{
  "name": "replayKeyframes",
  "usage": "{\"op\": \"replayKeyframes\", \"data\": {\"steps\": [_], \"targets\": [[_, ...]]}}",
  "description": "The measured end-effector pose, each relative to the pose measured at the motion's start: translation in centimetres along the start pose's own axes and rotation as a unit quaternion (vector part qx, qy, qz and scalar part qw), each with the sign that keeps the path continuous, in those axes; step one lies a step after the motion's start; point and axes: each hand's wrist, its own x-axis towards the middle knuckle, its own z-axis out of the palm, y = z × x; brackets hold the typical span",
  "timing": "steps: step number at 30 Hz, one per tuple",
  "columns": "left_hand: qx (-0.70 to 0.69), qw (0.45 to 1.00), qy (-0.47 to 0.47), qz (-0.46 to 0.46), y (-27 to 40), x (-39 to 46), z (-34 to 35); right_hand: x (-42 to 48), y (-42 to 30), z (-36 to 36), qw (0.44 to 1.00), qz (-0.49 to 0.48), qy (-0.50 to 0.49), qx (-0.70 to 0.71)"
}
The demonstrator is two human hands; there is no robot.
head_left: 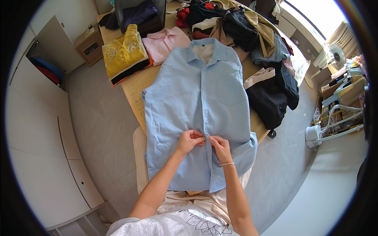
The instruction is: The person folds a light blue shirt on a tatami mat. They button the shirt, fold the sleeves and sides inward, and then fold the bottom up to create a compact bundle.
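A light blue collared shirt lies front side up before me, its collar pointing away and its hem near my lap. Its placket is closed down to my hands, and below them the two front edges part slightly. My left hand pinches the placket edge from the left between thumb and fingers. From the right, my right hand grips the other front edge at the same height. The fingertips almost meet, and they hide whatever button is between them. A thin bracelet circles my right wrist.
The shirt rests on a woven-topped table. Folded clothes with a yellow embroidered top and a folded pink shirt sit at the far left. Heaped garments cover the far right, and black clothing hangs over the right edge.
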Motion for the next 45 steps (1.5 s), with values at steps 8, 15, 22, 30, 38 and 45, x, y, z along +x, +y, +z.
{"op": "replayKeyframes", "data": {"steps": [8, 15, 22, 30, 38, 45], "targets": [[0.000, 1.000, -0.003, -0.001, 0.5, -0.2, 0.3, 0.6, -0.2, -0.9, 0.997, 0.065, -0.041, 0.025], [-0.008, 1.000, 0.000, 0.001, 0.5, -0.2, 0.3, 0.4, -1.8, -1.0, 0.990, 0.106, -0.063, 0.073], [-0.009, 1.000, -0.004, 0.002, 0.4, -0.1, 0.2, 0.7, -2.3, -1.1, 0.988, 0.105, -0.103, 0.043], [-0.005, 1.000, -0.018, 0.009, 0.0, 0.0, -0.3, 0.8, -1.3, 0.0, 0.997, 0.062, -0.034, 0.003], [-0.002, 1.000, -0.025, 0.012, -0.7, 0.4, -0.6, -0.1, 0.5, 1.2, 0.995, -0.051, 0.052, -0.062], [0.015, 1.000, 0.000, 0.003, -0.5, 0.2, -0.5, -0.1, 0.8, 1.4, 0.988, -0.116, 0.054, -0.092]]}}
